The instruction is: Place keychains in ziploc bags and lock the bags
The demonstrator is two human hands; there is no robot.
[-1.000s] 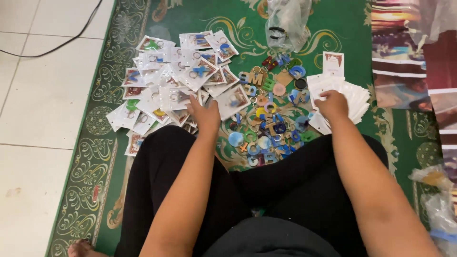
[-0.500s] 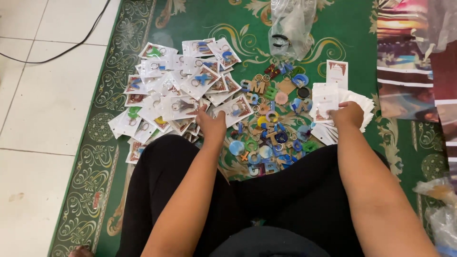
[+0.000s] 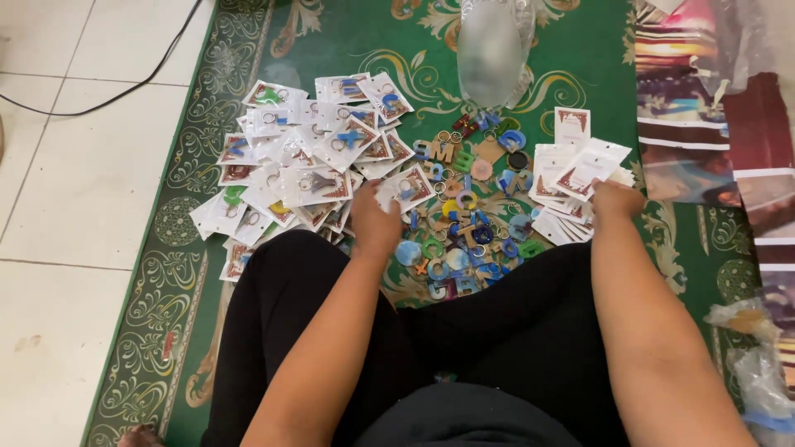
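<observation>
Lap: I'm sitting cross-legged in black trousers (image 3: pixel 497 331) on a green patterned rug (image 3: pixel 207 165), both arms reaching forward.
Left hand: my left hand (image 3: pixel 377 222) is down at the near edge of the packed pile, fingers curled onto a packet with a blue piece in it (image 3: pixel 407 189); I can't tell how firmly I grip it.
Right hand: my right hand (image 3: pixel 617 199) sits on the stack of white cards (image 3: pixel 580 178), fingers bent over the top cards, pinching at their edge.
Between the hands: a heap of loose letter keychains (image 3: pixel 468 223), blue, green, orange and wood-coloured, just past my knees.
Left of that: a wide spread of packets (image 3: pixel 306 165), each a card with a keychain inside, overlapping one another.
Far end: a clear plastic bag (image 3: pixel 490 50) lies beyond the keychains.
Far right: folded striped cloth (image 3: pixel 704 141) beside the rug.
Far left: white floor tiles (image 3: pixel 74 182) with a black cable (image 3: pixel 124 91) across them.
</observation>
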